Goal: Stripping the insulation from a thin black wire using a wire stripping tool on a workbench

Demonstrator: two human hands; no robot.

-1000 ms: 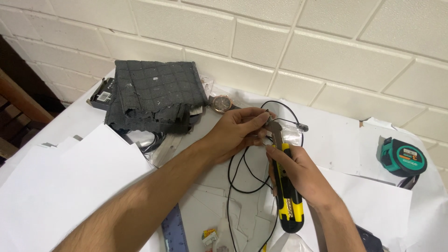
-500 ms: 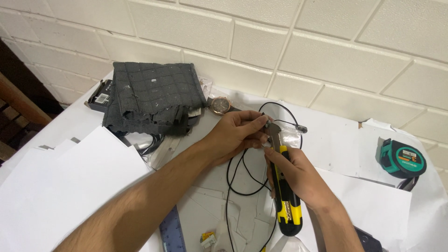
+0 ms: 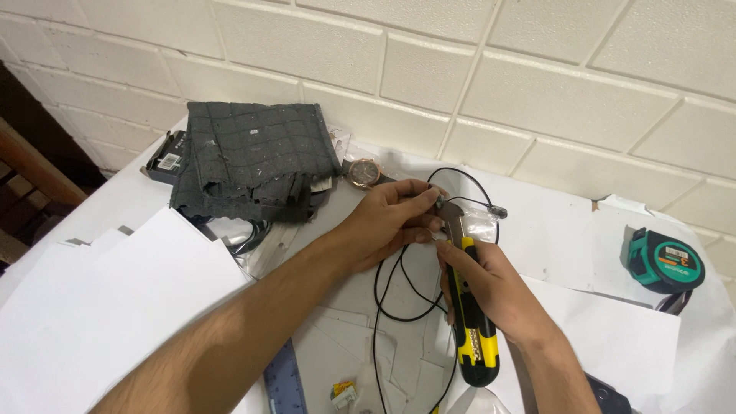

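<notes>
Head view: thin black cable (image 3: pixel 399 295) pinched between thumb and fingertips of left hand (image 3: pixel 387 218), held above white paper-covered table (image 3: pixel 560 230). Yellow-and-black utility knife (image 3: pixel 471 322) clenched in right hand (image 3: pixel 491 284), blade end brought against pinched cable section, just beside left fingertips. Cable loops seen hanging down onto table between both forearms. Rose-gold wristwatch (image 3: pixel 363 172) lying just behind left hand. Dark grey frayed cloth (image 3: pixel 253 157) spread at rear left. Green tape measure (image 3: pixel 664 259) placed well apart at right. Blue ruler (image 3: pixel 284 379) partly shown at bottom edge.
</notes>
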